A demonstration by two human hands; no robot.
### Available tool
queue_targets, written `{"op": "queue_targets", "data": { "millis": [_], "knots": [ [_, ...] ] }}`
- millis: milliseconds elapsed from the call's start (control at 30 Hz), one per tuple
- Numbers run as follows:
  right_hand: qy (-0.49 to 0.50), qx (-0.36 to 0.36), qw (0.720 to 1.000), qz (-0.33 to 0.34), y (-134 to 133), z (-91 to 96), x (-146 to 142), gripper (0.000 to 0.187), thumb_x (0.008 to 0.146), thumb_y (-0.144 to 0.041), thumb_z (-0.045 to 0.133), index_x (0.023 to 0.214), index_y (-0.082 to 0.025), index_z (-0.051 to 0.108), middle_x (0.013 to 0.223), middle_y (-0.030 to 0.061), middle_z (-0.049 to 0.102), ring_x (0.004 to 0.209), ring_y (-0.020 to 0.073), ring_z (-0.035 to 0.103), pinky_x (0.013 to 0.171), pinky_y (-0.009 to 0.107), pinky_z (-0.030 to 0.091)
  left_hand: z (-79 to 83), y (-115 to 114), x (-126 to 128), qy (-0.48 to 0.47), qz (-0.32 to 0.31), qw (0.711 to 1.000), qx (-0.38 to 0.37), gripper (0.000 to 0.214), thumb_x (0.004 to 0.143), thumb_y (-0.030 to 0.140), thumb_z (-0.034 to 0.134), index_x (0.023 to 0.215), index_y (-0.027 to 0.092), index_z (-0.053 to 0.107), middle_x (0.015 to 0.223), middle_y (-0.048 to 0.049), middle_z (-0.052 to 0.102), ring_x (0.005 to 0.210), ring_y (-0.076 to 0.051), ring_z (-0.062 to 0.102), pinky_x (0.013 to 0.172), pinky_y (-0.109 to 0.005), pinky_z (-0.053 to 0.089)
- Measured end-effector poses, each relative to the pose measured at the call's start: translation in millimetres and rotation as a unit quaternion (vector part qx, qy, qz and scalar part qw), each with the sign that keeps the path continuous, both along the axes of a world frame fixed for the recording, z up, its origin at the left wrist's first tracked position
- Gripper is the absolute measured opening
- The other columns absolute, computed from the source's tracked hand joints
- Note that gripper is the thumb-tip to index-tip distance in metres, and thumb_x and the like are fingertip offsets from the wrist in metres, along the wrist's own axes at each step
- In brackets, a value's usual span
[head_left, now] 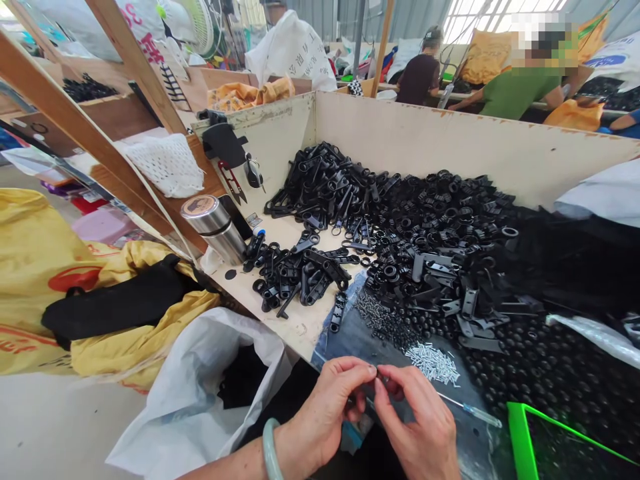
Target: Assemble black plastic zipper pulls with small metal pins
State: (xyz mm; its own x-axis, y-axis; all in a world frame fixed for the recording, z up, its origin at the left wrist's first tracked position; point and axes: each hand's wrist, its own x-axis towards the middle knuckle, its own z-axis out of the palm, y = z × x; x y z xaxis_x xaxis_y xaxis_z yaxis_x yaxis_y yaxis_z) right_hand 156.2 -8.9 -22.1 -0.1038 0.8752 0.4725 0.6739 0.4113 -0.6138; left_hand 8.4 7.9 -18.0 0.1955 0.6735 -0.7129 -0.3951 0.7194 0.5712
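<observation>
My left hand [327, 413] and my right hand [420, 427] meet at the near edge of the work table, fingertips pinched together on a tiny part I cannot make out. A pale green bangle [270, 450] sits on my left wrist. Just beyond my fingers lies a small heap of short silver pins [433, 363]. A thin screwdriver [473, 410] lies to the right of my right hand. Black plastic parts [440, 233] are piled across the table, with a smaller group of black clips [300, 270] to the left.
A white-walled table bin [450, 140] holds the parts. A steel flask [217, 227] lies at its left corner. A white plastic bag [200, 393] and yellow sacks [45, 267] sit lower left. A green tray edge [520, 440] is lower right. Other people work behind the wall.
</observation>
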Motion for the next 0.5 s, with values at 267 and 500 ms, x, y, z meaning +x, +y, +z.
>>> {"op": "queue_targets", "data": {
  "millis": [267, 500],
  "knots": [
    [0.002, 0.016, 0.999, 0.040, 5, -5.8, 4, 0.008, 0.092, -0.021, 0.062, 0.099, -0.023, 0.064, 0.074, -0.0006, 0.063, 0.062, 0.0131, 0.063, 0.058, 0.023, 0.053, -1.9, 0, -1, -0.006, -0.016, 1.000, 0.005, 0.038, 0.062, 0.041, 0.081, 0.087, 0.019, 0.061, 0.058, 0.0059, 0.057, 0.049, -0.008, 0.043, 0.048, -0.023, 0.025],
    [-0.058, 0.032, 0.993, 0.100, 15, -29.9, 20, 0.010, 0.088, -0.020, 0.063, 0.097, -0.023, 0.059, 0.071, -0.0015, 0.061, 0.058, 0.0130, 0.064, 0.055, 0.021, 0.053, -1.0, 17, -36, 0.280, -0.105, 0.922, 0.247, 0.032, 0.086, 0.048, 0.065, 0.078, 0.018, 0.072, 0.069, -0.0030, 0.066, 0.058, -0.015, 0.053, 0.056, -0.027, 0.035]
  ]
}}
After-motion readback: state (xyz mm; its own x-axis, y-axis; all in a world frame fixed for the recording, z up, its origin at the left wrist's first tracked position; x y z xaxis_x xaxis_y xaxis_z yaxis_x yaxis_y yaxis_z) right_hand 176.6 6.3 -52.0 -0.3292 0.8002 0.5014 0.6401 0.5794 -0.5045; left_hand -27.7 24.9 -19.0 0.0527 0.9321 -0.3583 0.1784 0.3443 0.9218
